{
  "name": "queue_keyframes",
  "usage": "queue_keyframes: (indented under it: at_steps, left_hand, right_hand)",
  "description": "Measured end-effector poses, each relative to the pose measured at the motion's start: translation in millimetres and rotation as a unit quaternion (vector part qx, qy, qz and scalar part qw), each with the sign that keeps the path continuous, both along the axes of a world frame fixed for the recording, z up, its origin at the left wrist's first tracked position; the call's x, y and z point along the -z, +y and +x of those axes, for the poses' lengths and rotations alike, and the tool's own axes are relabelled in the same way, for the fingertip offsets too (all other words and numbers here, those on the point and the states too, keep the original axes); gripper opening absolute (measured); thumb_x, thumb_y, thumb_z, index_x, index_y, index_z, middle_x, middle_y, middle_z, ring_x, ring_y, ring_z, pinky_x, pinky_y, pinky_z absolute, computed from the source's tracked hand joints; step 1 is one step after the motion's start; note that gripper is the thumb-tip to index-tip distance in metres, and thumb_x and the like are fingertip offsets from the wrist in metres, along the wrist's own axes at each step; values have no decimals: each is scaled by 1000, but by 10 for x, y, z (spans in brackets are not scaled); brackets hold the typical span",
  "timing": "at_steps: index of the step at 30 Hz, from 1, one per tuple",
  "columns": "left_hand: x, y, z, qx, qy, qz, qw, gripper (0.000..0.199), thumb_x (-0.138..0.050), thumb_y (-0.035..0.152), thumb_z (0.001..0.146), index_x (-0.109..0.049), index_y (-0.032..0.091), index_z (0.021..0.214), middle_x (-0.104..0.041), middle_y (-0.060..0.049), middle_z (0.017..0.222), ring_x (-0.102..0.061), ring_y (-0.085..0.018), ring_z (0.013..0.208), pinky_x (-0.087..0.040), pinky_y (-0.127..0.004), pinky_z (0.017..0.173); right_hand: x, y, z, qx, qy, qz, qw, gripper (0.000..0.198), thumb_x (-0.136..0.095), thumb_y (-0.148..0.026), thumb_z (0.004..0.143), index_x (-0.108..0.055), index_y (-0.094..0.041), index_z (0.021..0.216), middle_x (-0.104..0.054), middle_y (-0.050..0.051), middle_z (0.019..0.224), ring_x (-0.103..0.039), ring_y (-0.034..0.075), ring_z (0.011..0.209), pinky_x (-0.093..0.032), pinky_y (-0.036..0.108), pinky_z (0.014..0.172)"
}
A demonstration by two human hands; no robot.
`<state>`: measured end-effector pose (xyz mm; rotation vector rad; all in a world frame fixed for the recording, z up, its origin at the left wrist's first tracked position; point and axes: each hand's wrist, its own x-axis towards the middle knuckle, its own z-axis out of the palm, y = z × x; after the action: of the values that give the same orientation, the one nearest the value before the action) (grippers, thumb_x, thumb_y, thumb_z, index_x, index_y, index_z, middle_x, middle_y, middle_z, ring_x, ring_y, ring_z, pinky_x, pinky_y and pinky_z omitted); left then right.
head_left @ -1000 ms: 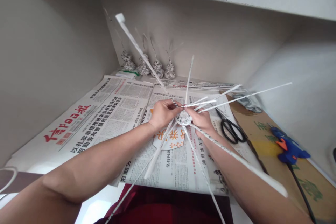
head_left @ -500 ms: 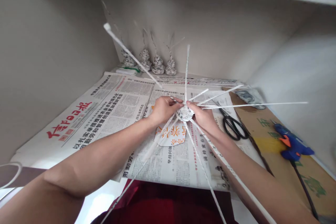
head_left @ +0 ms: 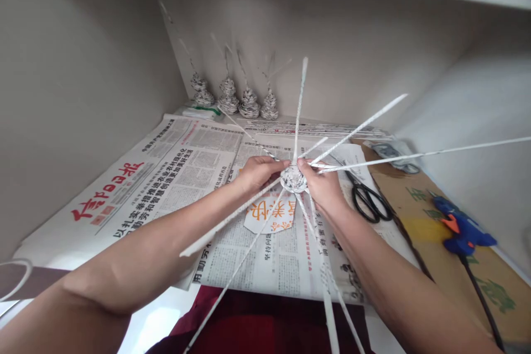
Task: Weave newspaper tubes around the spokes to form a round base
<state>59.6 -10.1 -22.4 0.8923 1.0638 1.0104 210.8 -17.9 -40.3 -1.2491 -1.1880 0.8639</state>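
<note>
Between my hands is a small round piece woven from rolled newspaper strips (head_left: 293,179), with several long white paper strips sticking out all around like spokes. My left hand (head_left: 262,171) pinches its far left edge, thumb and finger together. On the other side my right hand (head_left: 323,180) grips the right edge, its thumb near the top where strips cross. One spoke points up, others lean right, and several hang down toward my lap. Under the woven piece lies a cut card with orange lettering (head_left: 271,213).
Newspaper sheets (head_left: 166,166) cover the table. Black-handled scissors (head_left: 369,202) lie right of my right hand. A blue glue gun (head_left: 467,227) rests on cardboard (head_left: 415,199). Along the back stand several woven gourd shapes (head_left: 249,102), beside a bundle of paper rods (head_left: 315,130).
The woven piece has turned slightly in my hands, and its spokes have swung to new angles. The long upper-left spoke no longer reaches as high; lower ones now hang closer together.
</note>
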Motion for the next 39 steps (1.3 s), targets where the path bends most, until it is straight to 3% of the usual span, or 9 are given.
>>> queue_keyframes:
  at_steps: [3, 7, 11, 19, 22, 24, 28, 33, 39]
  left_hand:
    - [-50, -48, 11, -14, 27, 26, 999, 24, -76, 27, 64, -57, 14, 55, -54, 1, 45, -42, -6, 37, -29, -21, 39]
    - [-23, -39, 15, -18, 33, 89, 995, 14, -73, 22, 65, -64, 12, 65, -63, -2, 58, -51, -9, 48, -39, -22, 49]
    - [50, -1, 7, -32, 62, 179, 981, 20, -76, 28, 63, -65, 12, 70, -60, 1, 56, -48, -8, 48, -35, -21, 48]
    - [94, 5, -17, -13, 136, 237, 962, 25, -77, 28, 63, -67, 11, 79, -59, 1, 57, -45, -7, 47, -33, -20, 45]
    - [75, 10, -31, -6, 99, 224, 970, 25, -77, 24, 63, -67, 12, 83, -60, 1, 57, -51, -8, 50, -39, -19, 49]
    - [53, 43, -70, 42, 42, 164, 985, 29, -77, 19, 64, -67, 13, 90, -63, 1, 61, -56, -9, 54, -45, -20, 54]
    - [-2, 151, -181, 150, -14, 57, 987, 28, -73, 11, 68, -68, 10, 95, -68, -6, 70, -63, -10, 60, -51, -22, 62]
    - [9, 219, -214, 63, -14, 40, 997, 21, -72, 17, 71, -68, 11, 90, -68, -5, 71, -63, -11, 57, -52, -22, 56]
    - [116, 196, -156, 105, -6, 98, 990, 26, -82, 27, 59, -64, 12, 73, -61, 1, 60, -53, -5, 50, -41, -17, 47]
  right_hand:
    - [44, 6, 1, -8, -5, 3, 1000, 27, -71, -45, 68, -69, -20, 76, -68, 2, 67, -61, 19, 64, -45, 30, 62]
    - [-20, -30, -43, -44, 47, -17, 998, 26, -71, -42, 69, -70, -18, 79, -69, 3, 71, -62, 19, 69, -47, 31, 66]
    - [-84, -60, -60, -57, 63, -24, 996, 24, -74, -40, 65, -70, -19, 77, -69, 2, 70, -63, 19, 69, -48, 31, 67]
    - [9, -21, -67, -46, 105, -41, 993, 27, -77, -39, 61, -67, -16, 73, -66, 1, 61, -61, 18, 58, -47, 31, 60]
    - [-18, -11, -73, -56, 160, -67, 983, 28, -79, -35, 56, -67, -15, 72, -66, 1, 61, -62, 19, 57, -49, 33, 61]
    - [-21, 7, -55, -48, 171, -71, 982, 29, -80, -34, 55, -67, -15, 72, -67, 1, 63, -63, 19, 59, -50, 34, 63]
    - [25, 59, 20, -36, 110, -52, 992, 29, -79, -36, 58, -68, -16, 75, -68, 3, 68, -64, 19, 63, -50, 33, 63]
    - [65, 60, 76, -63, -4, -35, 997, 28, -73, -42, 66, -68, -17, 77, -69, 4, 70, -64, 19, 64, -49, 33, 63]
    - [42, -1, 53, -107, -175, 16, 979, 24, -65, -42, 74, -69, -19, 77, -69, 4, 71, -63, 19, 66, -47, 31, 62]
